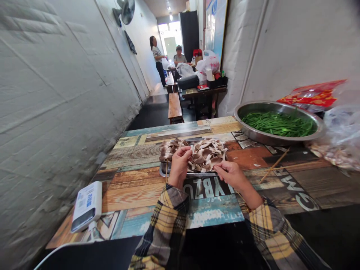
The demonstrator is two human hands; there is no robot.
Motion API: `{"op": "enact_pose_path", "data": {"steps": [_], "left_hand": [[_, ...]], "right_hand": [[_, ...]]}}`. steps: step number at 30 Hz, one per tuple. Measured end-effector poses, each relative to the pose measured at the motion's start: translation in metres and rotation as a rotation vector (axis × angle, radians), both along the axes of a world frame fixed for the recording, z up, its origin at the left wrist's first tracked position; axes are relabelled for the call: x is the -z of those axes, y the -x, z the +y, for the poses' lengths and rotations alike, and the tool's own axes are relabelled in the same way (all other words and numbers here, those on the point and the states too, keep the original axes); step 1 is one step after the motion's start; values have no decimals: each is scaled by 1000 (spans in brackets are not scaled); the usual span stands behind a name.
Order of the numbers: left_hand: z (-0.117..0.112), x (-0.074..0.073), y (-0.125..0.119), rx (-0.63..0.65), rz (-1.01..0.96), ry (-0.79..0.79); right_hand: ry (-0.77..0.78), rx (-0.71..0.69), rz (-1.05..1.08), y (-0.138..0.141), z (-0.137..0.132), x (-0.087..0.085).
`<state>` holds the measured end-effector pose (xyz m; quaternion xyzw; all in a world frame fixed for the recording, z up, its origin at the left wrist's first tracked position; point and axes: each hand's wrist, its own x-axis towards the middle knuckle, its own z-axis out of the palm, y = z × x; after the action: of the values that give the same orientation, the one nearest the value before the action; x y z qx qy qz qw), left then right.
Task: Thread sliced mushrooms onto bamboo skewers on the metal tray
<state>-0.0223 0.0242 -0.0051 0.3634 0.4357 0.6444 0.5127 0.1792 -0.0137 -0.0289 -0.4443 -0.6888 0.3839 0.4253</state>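
Note:
Over a metal tray (202,174) of torn oyster mushrooms (208,152), my left hand (180,163) is closed in a pinch, with a pale mushroom piece at its fingertips. To the right, my right hand (232,175) has its thumb and fingers pinched together at the tray's near edge. A thin bamboo skewer (238,195) shows beneath that hand and wrist; the rest of it is hidden. On the tray's left side lie flattened mushrooms on skewers (170,149), with a stick end jutting toward me.
Loose skewers (274,165) lie right of the tray. A steel basin (281,141) of green chives and plastic bags (344,127) stand at the far right. A white device (87,206) with a cable is at left. Two people are in the background beyond a bench (174,105).

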Motion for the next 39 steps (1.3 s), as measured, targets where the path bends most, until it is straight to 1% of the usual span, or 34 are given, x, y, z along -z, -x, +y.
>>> {"op": "enact_pose_path", "data": {"steps": [3, 6, 11, 17, 19, 23, 26, 30, 33, 39], "left_hand": [[2, 3, 4, -33, 20, -5], [3, 4, 6, -25, 9, -41], [1, 1, 4, 64, 9, -76], [-3, -4, 1, 126, 88, -83], [-2, -2, 1, 103, 76, -75], [1, 1, 3, -25, 27, -46], [1, 2, 4, -68, 4, -54], [0, 1, 1, -87, -31, -64], [-2, 0, -1, -72, -37, -67], [-3, 1, -5, -44, 6, -84]], "right_hand": [[-19, -41, -47, 0, -1, 1], [-34, -56, -88, 2, -1, 2], [-48, -39, -114, 3, -1, 3], [-31, -36, -82, 3, -1, 2], [-32, -37, -81, 3, -1, 3], [-26, -20, -55, 2, -1, 4], [-28, -16, -36, 3, -1, 3], [-51, -40, -80, 5, -3, -1], [-73, -57, -126, 6, -3, -3], [-101, 5, -148, 5, 1, 3]]}}
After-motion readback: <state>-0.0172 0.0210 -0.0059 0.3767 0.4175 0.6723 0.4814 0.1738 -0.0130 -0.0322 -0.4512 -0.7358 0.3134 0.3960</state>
